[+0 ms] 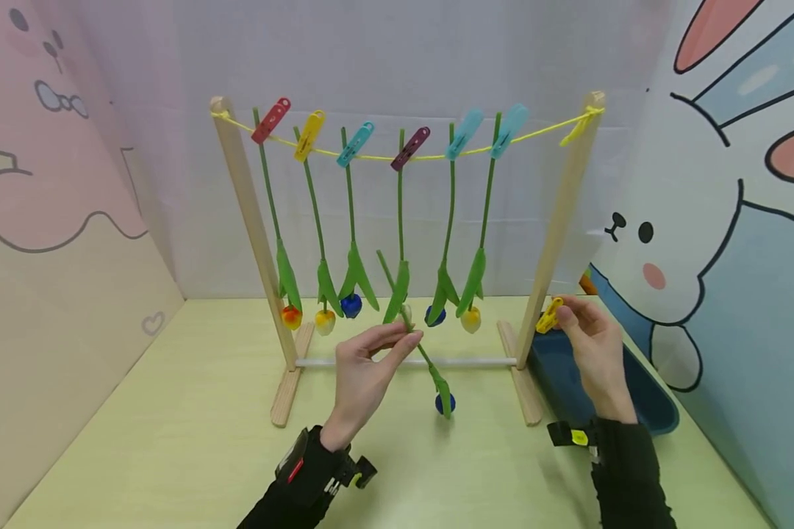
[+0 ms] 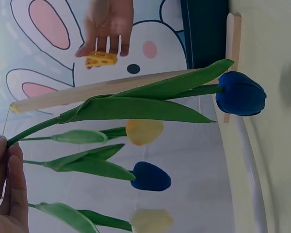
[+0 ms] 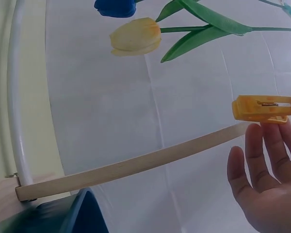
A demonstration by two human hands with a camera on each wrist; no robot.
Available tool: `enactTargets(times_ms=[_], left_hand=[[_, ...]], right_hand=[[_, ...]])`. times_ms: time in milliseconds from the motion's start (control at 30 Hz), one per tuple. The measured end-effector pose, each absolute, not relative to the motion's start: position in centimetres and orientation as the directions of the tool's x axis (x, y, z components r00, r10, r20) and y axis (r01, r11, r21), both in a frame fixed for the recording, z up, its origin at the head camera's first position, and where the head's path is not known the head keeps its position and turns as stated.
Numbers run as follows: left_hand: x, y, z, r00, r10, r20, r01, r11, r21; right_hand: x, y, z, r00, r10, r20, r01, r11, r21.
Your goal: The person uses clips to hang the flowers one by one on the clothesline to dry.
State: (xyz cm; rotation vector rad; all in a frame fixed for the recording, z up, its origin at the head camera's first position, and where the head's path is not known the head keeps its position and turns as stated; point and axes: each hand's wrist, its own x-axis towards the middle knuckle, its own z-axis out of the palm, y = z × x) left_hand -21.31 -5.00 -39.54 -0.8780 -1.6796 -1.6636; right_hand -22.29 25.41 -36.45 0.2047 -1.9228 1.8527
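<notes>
In the head view my left hand pinches the green stem of a blue artificial tulip. Its bloom hangs down and to the right, in front of the rack; the left wrist view shows the tulip close up with its long leaves. Beside the rack's right post, my right hand holds a yellow clothespin between thumb and fingers. The same clothespin appears in the right wrist view. Several tulips hang bloom-down from the yellow string, each under a clothespin such as the purple one.
Wooden posts with feet and a white crossbar form the rack on the pale table. A dark blue bin stands at the right, below my right hand. Walls with cartoon drawings close in both sides.
</notes>
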Motion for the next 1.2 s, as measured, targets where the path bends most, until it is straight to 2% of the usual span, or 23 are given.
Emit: enactTargets(times_ms=[67, 133, 200, 233, 433, 467, 633, 867, 1000, 1200], left_hand=[[-21.6, -4.4, -38.9, -0.599, 0.063, 0.798, 0.799, -0.020, 0.601], [-20.4, -3.8, -36.3, -0.640, 0.076, 0.764, 0.767, 0.010, 0.642], [-20.7, -3.2, -35.7, -0.658, 0.090, 0.748, 0.751, 0.003, 0.660], [-21.9, -2.9, -36.7, -0.649, 0.095, 0.754, 0.757, -0.015, 0.653], [-22.8, -1.1, -35.2, -0.667, 0.152, 0.730, 0.736, -0.025, 0.677], [-21.8, -0.8, -33.8, -0.686, 0.165, 0.709, 0.718, -0.005, 0.696], [-22.2, 0.7, -32.7, -0.694, 0.230, 0.683, 0.708, 0.042, 0.705], [-23.0, 1.6, -31.5, -0.657, 0.260, 0.708, 0.744, 0.070, 0.665], [-23.7, 2.0, -30.9, -0.672, 0.268, 0.690, 0.732, 0.103, 0.673], [-24.8, 2.9, -29.6, -0.705, 0.281, 0.651, 0.700, 0.131, 0.702]], right_hand=[[-22.4, 25.3, -35.8, -0.861, 0.225, 0.455, -0.448, 0.086, -0.890], [-22.6, 25.3, -35.2, -0.838, 0.241, 0.489, -0.481, 0.096, -0.872], [-22.8, 25.3, -34.6, -0.820, 0.255, 0.513, -0.511, 0.079, -0.856], [-22.9, 25.3, -34.3, -0.810, 0.262, 0.524, -0.524, 0.076, -0.848], [-23.5, 25.5, -32.6, -0.759, 0.277, 0.589, -0.594, 0.076, -0.801], [-23.7, 25.5, -32.2, -0.752, 0.276, 0.599, -0.602, 0.084, -0.794], [-24.2, 25.2, -30.0, -0.707, 0.272, 0.654, -0.646, 0.130, -0.752], [-25.2, 24.8, -25.2, -0.556, 0.219, 0.801, -0.735, 0.321, -0.598], [-25.7, 25.0, -22.4, -0.486, 0.183, 0.855, -0.754, 0.407, -0.516], [-26.2, 24.9, -19.0, -0.495, 0.161, 0.854, -0.746, 0.426, -0.512]])
